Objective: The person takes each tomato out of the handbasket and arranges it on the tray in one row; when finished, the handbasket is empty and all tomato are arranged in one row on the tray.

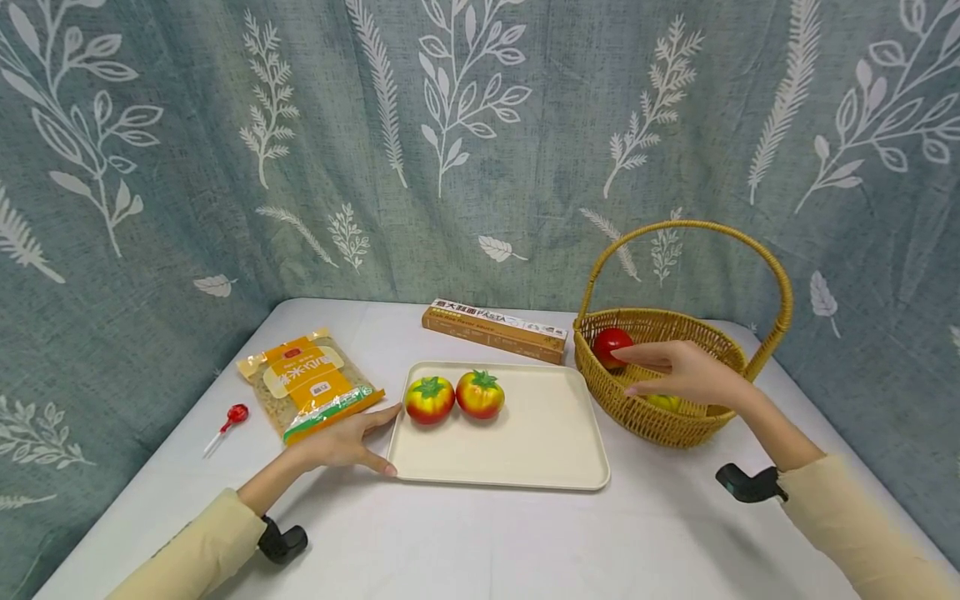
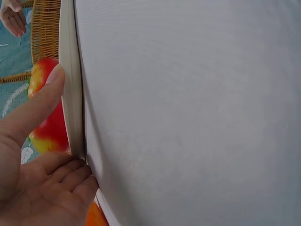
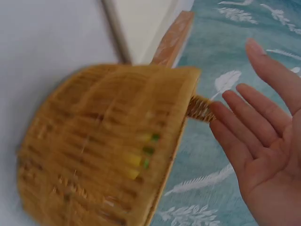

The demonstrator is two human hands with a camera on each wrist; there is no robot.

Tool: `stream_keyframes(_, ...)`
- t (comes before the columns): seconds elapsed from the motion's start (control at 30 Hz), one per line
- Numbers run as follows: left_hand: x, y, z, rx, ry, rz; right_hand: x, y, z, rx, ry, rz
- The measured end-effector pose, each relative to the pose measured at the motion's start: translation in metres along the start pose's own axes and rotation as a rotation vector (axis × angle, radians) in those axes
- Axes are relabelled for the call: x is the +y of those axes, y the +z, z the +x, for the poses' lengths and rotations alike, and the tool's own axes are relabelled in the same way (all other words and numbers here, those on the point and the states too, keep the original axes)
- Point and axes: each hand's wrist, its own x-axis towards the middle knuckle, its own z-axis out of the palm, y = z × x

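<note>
My left hand is at the left edge of a cream rectangular tray, thumb and fingers spread along its rim. In the left wrist view the thumb lies against the rim. Two red-and-yellow tomatoes with green leafy tops stand side by side on the tray's left part. Over a wicker basket at the right hovers my right hand, fingers extended and holding nothing. A round red fruit sits inside, near its left wall. A yellow fruit lies lower in the basket, partly hidden by that hand.
Behind the tray lies a long brown pasta box. An orange-and-clear bag of grain is left of the tray, with a red lollipop beside it. The basket's tall arched handle rises above it. A patterned curtain encloses the table.
</note>
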Motion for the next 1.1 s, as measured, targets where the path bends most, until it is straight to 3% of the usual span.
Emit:
stream_keyframes(0.3, -0.001, 0.001, -0.001, 0.01, -0.002, 0.015, 0.025, -0.012, 0.001, -0.129, -0.057, -0.053)
stream_keyframes(0.57, 0.0, 0.0, 0.0, -0.003, 0.005, 0.004, 0.043, -0.023, 0.004, -0.259, -0.056, 0.063)
stream_keyframes(0.8, 0.0, -0.001, 0.0, -0.004, 0.006, 0.013, 0.051, -0.027, 0.006, -0.326, -0.002, 0.119)
stream_keyframes(1.1, 0.0, -0.001, -0.001, -0.004, 0.008, 0.017, 0.062, -0.03, 0.011, -0.409, 0.096, 0.084)
